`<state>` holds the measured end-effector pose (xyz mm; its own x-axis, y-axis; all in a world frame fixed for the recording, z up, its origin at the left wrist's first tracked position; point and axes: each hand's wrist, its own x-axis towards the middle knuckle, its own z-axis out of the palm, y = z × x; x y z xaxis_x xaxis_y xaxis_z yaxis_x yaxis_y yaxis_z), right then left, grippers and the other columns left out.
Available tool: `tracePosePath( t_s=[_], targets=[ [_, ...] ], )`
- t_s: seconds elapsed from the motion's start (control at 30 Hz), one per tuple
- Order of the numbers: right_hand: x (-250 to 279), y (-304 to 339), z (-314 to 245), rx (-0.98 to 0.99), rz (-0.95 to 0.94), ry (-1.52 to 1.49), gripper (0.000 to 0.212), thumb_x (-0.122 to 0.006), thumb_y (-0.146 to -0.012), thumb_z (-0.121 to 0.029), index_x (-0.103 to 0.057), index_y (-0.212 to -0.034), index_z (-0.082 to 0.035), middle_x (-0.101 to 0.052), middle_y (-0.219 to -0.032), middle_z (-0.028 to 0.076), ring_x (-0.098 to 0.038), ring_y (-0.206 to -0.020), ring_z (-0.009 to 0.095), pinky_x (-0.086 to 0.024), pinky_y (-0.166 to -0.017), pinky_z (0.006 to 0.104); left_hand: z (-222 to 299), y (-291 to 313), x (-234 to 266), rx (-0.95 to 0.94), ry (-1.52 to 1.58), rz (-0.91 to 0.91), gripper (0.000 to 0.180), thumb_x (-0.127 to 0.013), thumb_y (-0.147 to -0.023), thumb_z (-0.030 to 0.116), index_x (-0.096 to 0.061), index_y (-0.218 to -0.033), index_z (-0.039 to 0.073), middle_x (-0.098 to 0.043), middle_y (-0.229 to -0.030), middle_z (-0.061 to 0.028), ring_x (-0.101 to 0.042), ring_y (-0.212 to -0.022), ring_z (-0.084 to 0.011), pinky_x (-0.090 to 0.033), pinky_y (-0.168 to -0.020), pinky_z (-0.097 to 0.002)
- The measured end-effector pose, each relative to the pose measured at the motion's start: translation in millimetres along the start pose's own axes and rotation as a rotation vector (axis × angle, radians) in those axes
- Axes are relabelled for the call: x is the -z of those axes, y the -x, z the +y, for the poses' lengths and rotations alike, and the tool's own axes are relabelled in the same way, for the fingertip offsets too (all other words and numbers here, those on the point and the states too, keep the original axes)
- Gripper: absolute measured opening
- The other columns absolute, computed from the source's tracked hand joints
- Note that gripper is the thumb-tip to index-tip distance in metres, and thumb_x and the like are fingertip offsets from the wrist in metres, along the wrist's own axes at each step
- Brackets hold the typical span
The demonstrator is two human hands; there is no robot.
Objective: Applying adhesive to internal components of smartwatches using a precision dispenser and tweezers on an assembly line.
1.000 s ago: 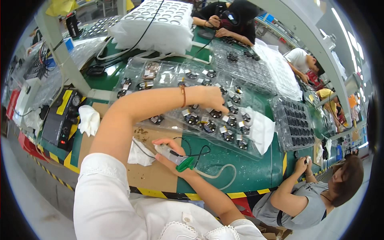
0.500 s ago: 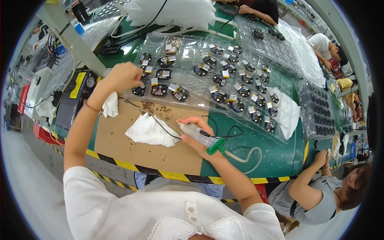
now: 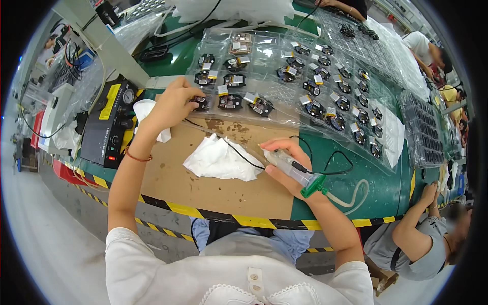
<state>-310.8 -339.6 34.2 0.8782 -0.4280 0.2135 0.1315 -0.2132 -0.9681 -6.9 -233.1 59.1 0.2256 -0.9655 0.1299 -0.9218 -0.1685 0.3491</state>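
Observation:
At the near left corner of a clear plastic tray [image 3: 292, 118], my left hand [image 3: 174, 105] has thumb and fingertips closed on the edge of a small black electronic module [image 3: 202, 103]. My fingers hide part of it. My right hand [image 3: 288, 186] wraps round a clear dispensing syringe [image 3: 292, 166] with a green cap [image 3: 313, 186], over the right side of a brown cardboard sheet [image 3: 218, 195]. A thin clear hose [image 3: 348, 204] runs from the cap. The tray's pockets hold several similar modules, many with a small silver battery pack attached.
A crumpled white tissue [image 3: 223, 158] lies on the cardboard between my hands. Left of it stand a black control box [image 3: 104, 131] with a gauge and a metal post [image 3: 114, 51]. A stacked tray [image 3: 419, 129] stands at the right, near a seated person [image 3: 414, 236].
My left hand has come down onto the black module at the tray's corner. My right hand still grips the syringe. The whole view has shifted, so the table appears further right.

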Motion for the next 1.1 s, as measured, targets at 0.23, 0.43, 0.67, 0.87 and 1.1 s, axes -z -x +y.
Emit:
tracePosePath(
  t_s=[0.23, 0.43, 0.67, 0.87, 1.1],
  targets=[
    [-1.5, 1.0, 2.4, 0.09, -0.039, 0.014, 0.032, -0.064, -0.077, -0.003, -0.052, -0.107, -0.005, -0.055, -0.113, 0.011, -0.052, -0.106, 0.02, -0.04, -0.092, 0.033, 16.1, 5.8, 11.4, -0.084, 0.443, 0.283, 0.017, -0.06, -0.081, 0.004, -0.053, -0.096, 0.001, -0.056, -0.095, -0.0076, -0.055, -0.085, -0.021, -0.045, -0.074, -0.0307],
    [-3.6, -6.9, 18.1, 0.454, 0.106, 0.139, 0.035, -0.072, -0.073, -0.007, -0.054, -0.102, -0.005, -0.058, -0.105, 0.011, -0.057, -0.094, 0.02, -0.047, -0.077, 0.0303, 75.4, 63.9, -7.1, -0.043, 1.311, -0.161, 0.021, -0.057, -0.085, 0.007, -0.045, -0.101, 0.001, -0.059, -0.085, -0.011, -0.061, -0.067, -0.0186, -0.051, -0.055, -0.0282],
    [-3.6, 12.0, 15.0, 0.268, 0.156, 0.093, 0.037, -0.072, -0.074, -0.016, -0.054, -0.105, -0.005, -0.057, -0.102, 0.007, -0.055, -0.095, 0.017, -0.044, -0.08, 0.0289, 107.0, 83.3, -45.6, -0.098, 1.438, -0.735, 0.026, -0.053, -0.085, -0.006, -0.042, -0.108, -0.001, -0.054, -0.104, -0.02, -0.06, -0.087, -0.0222, -0.054, -0.069, -0.0328],
    [-21.4, 2.5, 13.1, 0.267, 0.17, -0.134, 0.049, -0.073, -0.074, -0.015, -0.045, -0.112, -0.003, -0.049, -0.106, 0.006, -0.052, -0.1, 0.014, -0.042, -0.085, 0.0282, 103.4, 98.2, -34.1, 0.174, 1.304, -0.777, 0.05, -0.065, -0.07, -0.003, -0.046, -0.116, -0.001, -0.051, -0.111, -0.0152, -0.054, -0.096, -0.0207, -0.047, -0.081, -0.0318],
    [-13.1, 20.5, 7.7, 0.063, 0.328, -0.042, 0.055, -0.075, -0.073, -0.013, -0.035, -0.11, -0.004, -0.045, -0.103, 0.009, -0.059, -0.094, 0.019, -0.05, -0.079, 0.0308, 101.0, 83.7, -58.1, -0.059, 1.202, -0.732, 0.055, -0.068, -0.066, -0.014, -0.05, -0.116, -0.001, -0.05, -0.112, -0.0091, -0.053, -0.103, -0.0174, -0.042, -0.089, -0.0291]
  ],
)
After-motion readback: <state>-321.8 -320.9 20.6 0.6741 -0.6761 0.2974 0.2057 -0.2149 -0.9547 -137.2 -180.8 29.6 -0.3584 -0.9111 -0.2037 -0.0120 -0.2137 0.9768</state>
